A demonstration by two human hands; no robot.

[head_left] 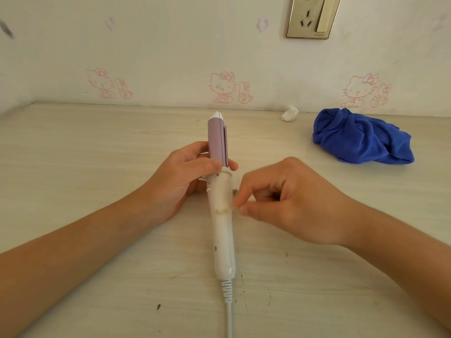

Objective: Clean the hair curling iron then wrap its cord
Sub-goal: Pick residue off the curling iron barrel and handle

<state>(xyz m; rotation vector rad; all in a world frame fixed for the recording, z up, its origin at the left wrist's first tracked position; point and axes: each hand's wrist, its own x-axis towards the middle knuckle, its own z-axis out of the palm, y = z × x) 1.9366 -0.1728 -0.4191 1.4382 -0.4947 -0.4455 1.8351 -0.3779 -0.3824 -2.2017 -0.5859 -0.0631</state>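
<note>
Head view. A hair curling iron with a lilac barrel and a white plastic handle [220,215] lies lengthwise at the centre of the pale wood-grain surface [97,154], with its white-capped tip pointing far and its handle end pointing near. Brownish grime marks the middle of the handle. A white cord [228,315] leaves the ribbed collar at the near end and runs out of the bottom edge of the frame. The left hand [188,176] comes in from the left and grips the iron where barrel meets handle, fingers and thumb curled round it. The right hand [288,198] is just to the right of the handle, its fingers curled and its thumb and forefinger tips pressed together beside the grimy band; the tips are blurred, so it cannot be told whether they touch the handle or hold a scrap. A crumpled blue microfibre cloth [361,137] lies at the far right, well apart from both hands. A small wad of white tissue [290,112] sits at the far edge, against the wall. A gold-framed wall socket [312,15] is mounted on the wallpaper above, which is printed with pink cartoon cats.
</note>
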